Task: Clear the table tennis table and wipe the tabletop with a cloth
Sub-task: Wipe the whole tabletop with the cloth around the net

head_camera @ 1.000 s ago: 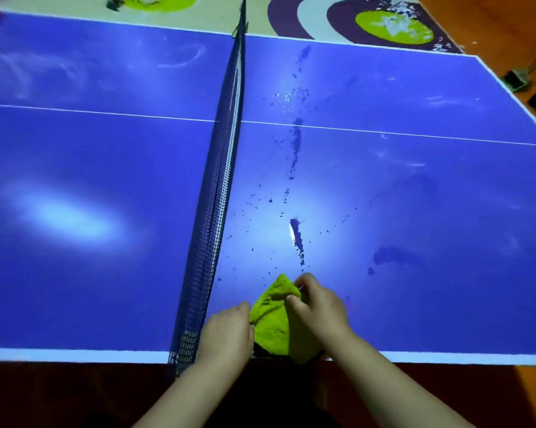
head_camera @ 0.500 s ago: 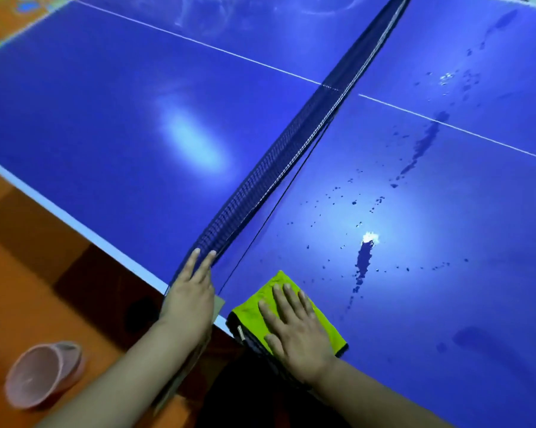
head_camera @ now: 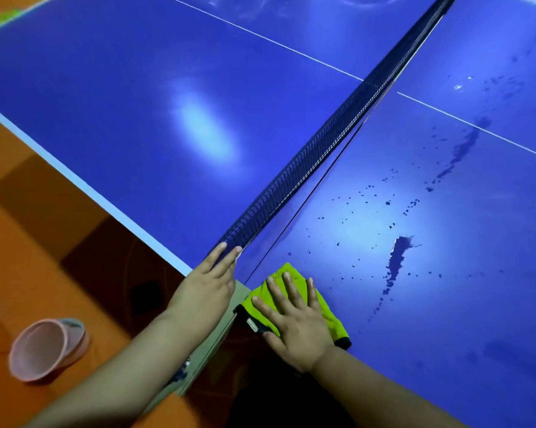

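The green cloth (head_camera: pixel 333 316) lies on the blue table (head_camera: pixel 106 103) at its near edge, just right of the net (head_camera: pixel 322 149). The right hand (head_camera: pixel 294 322) presses flat on it, fingers straight and spread. The left hand (head_camera: pixel 208 288), fingers straight, touches the net's near end. Dark wet splashes (head_camera: pixel 398 257) dot the table to the right of the cloth. A pink cup (head_camera: pixel 44 347) lies tipped on the orange floor (head_camera: pixel 28 257), near left.

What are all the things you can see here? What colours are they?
table: one, blue with white lines, fills the view
net: one, dark, across the table
cloth: one, yellow-green, table's near edge, right of net
splashes: many, dark, right of net
cup: one, pink, on its side on the floor
floor: one, orange, left
left hand: one, at net's near end
right hand: one, flat on cloth
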Demonstrator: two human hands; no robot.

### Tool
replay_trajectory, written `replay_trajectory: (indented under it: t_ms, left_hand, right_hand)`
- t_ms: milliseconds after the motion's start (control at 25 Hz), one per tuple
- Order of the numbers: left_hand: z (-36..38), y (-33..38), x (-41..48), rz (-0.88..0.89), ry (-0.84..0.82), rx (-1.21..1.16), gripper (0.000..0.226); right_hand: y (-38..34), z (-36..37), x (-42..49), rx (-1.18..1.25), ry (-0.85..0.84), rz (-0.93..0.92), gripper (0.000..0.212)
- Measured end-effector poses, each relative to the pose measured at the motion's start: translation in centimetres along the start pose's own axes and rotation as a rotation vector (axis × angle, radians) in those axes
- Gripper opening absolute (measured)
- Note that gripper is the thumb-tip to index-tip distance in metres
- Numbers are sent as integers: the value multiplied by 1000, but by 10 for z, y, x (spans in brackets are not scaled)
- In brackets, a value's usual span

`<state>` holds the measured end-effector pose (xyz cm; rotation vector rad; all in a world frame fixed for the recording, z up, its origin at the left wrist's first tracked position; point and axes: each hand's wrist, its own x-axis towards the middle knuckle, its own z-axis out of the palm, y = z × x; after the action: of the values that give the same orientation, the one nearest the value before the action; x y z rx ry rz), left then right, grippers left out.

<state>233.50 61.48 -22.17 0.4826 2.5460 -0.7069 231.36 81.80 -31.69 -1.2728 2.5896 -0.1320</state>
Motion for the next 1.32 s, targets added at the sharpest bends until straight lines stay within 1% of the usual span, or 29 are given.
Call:
replay_trajectory:
  t_ms: [80,160,240,320,360,400,480,560,600,680,760,840,1040,1200,1320]
  left_hand:
    - [6,-1,-2,14,33,-36,48]
    - [8,-2,-4,44,44,-59,47]
    - [10,-3,-4,67,57,-72,46]
    - [10,-4,-4,72,59,-78,46]
    - [10,-5,-4,79,61,-78,46]
    - [9,-6,-5,87,67,-78,47]
    - [8,-10,-3,78,86,-96,46]
    - [5,-15,2,68,101,-117,45]
    - [3,-17,7,71,100,-121,45]
    - [-1,-22,20,77,99,-127,45]
    - [-7,-25,39,87,102,-125,46]
    - [-14,-29,57,104,121,-104,50]
    - [-38,-40,126,101,150,-136,54]
    - [-59,-50,185,182,196,-100,54]
    - [-69,-57,238,221,253,-99,54]
  right_hand:
    - [11,-1,11,-7,29,-31,60]
    - [30,-8,33,-35,29,3,59]
    - [49,-21,66,-67,28,112,63]
    - [62,-35,92,-41,-78,245,72]
    - [62,-36,98,-28,-104,283,75]
    - [57,-34,96,-33,-91,301,75]
    - [30,-23,73,-62,4,260,70]
    - [-2,-5,42,-40,77,204,63]
    - [-14,0,31,-37,91,196,62]
    - [-12,0,30,-36,109,206,60]
    - [10,-3,45,-34,144,203,59]
    - [39,-12,66,-14,144,206,58]
    - [146,-40,123,-5,124,281,58]
    - [232,-71,167,0,52,332,70]
    - [301,-92,206,12,63,398,75]
